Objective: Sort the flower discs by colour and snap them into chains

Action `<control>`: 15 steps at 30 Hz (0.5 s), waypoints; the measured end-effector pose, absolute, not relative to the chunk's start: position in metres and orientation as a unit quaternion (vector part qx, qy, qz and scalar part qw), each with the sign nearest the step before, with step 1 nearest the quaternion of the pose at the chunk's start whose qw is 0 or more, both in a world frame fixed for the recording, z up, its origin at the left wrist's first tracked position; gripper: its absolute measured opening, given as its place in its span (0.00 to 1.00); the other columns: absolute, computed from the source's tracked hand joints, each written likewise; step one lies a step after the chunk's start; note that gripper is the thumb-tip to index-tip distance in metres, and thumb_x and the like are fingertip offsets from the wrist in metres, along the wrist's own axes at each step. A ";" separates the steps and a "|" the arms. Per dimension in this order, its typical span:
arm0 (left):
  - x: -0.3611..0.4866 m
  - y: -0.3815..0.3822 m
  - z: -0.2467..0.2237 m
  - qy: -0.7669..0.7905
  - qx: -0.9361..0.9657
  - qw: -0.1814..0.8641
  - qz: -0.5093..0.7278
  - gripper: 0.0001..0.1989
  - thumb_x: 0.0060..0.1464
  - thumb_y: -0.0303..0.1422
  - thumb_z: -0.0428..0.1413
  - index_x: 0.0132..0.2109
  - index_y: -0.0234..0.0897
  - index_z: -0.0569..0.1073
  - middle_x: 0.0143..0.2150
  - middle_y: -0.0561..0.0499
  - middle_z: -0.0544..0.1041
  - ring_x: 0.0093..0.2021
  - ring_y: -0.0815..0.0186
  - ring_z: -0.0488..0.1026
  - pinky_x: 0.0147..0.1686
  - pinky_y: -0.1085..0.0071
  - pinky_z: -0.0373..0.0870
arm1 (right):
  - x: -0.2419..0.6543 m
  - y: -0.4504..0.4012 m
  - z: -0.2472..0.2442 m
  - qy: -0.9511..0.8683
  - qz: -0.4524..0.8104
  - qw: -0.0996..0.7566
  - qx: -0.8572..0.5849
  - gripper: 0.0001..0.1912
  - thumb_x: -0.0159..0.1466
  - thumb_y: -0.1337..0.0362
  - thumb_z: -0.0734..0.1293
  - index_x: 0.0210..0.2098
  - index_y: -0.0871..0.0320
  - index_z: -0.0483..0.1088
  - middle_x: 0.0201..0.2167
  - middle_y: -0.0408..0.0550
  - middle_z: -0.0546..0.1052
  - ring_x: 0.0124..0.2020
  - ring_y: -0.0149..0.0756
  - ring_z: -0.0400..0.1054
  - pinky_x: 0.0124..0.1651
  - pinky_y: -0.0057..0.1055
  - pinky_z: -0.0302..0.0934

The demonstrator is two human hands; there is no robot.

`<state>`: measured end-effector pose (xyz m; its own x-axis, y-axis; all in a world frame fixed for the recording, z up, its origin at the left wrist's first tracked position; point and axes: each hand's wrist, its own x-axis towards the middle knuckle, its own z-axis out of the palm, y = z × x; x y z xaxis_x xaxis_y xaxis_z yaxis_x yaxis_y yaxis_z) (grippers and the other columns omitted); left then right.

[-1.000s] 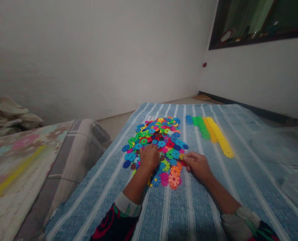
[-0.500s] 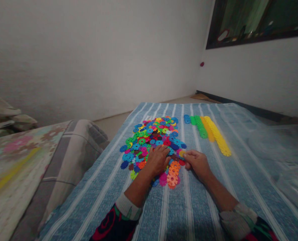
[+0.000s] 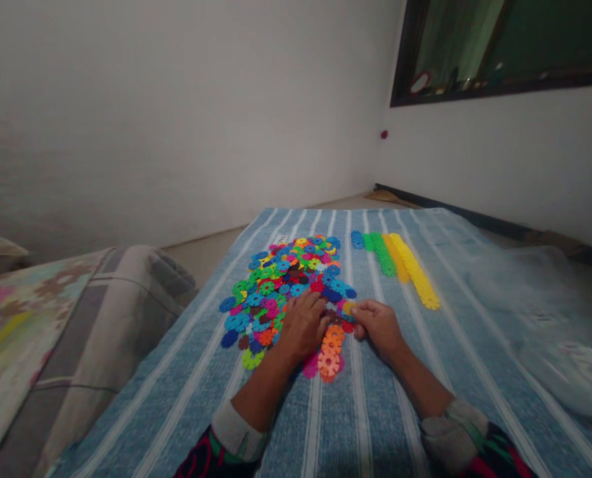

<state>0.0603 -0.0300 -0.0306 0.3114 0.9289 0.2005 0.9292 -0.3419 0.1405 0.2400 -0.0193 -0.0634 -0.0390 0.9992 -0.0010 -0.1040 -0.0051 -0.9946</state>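
A heaped pile of many-coloured interlocking plastic discs (image 3: 271,285), notched like snowflakes, lies in the middle of the striped cloth. My left hand (image 3: 302,325) lies palm down over the pile's near right part, fingers stretched over the discs. At the pile's right edge my right hand (image 3: 378,325) pinches a yellow-orange disc (image 3: 348,307) between thumb and fingertips. Just below the hands is an overlapping row of orange discs (image 3: 330,358), with pink ones under it. Farther right lie sorted rows: blue (image 3: 357,239), green (image 3: 384,255), orange-yellow (image 3: 399,262) and yellow discs (image 3: 415,272).
Clear plastic bags (image 3: 569,358) lie along the right side of the blue striped cloth (image 3: 326,425). To the left stands a surface under a grey plaid cover (image 3: 121,285) and flowered cloth. A white wall (image 3: 176,119) and a dark-framed window (image 3: 475,53) rise behind.
The whole view has shifted, so the scene sits a little more to the left. My left hand has drawn slightly back over the pile; the right hand keeps its pinch on the yellow-orange disc.
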 end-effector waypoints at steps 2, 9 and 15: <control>0.066 -0.033 -0.032 -0.535 -0.836 -0.023 -0.124 0.15 0.60 0.34 0.52 0.53 0.42 0.72 0.63 0.46 0.69 0.67 0.53 0.57 0.63 0.49 0.55 | 0.240 -0.019 -0.063 -0.478 0.541 0.518 -0.458 0.17 0.51 0.51 0.71 0.24 0.59 0.70 0.09 0.38 0.67 0.12 0.26 0.58 0.18 0.24 0.53; 0.081 -0.039 -0.032 -0.491 -0.864 -0.069 -0.091 0.20 0.61 0.37 0.52 0.60 0.46 0.67 0.64 0.48 0.68 0.69 0.53 0.54 0.64 0.41 0.49 | 0.239 -0.015 -0.069 -0.466 0.564 0.527 -0.433 0.17 0.51 0.52 0.71 0.25 0.60 0.71 0.09 0.38 0.68 0.11 0.25 0.57 0.17 0.23 0.51; 0.078 -0.036 -0.033 -0.507 -0.857 -0.043 -0.080 0.18 0.61 0.39 0.51 0.57 0.44 0.70 0.63 0.46 0.70 0.67 0.51 0.58 0.63 0.39 0.51 | 0.237 -0.014 -0.069 -0.466 0.561 0.530 -0.432 0.15 0.51 0.52 0.71 0.24 0.59 0.70 0.09 0.38 0.68 0.11 0.25 0.57 0.17 0.23 0.50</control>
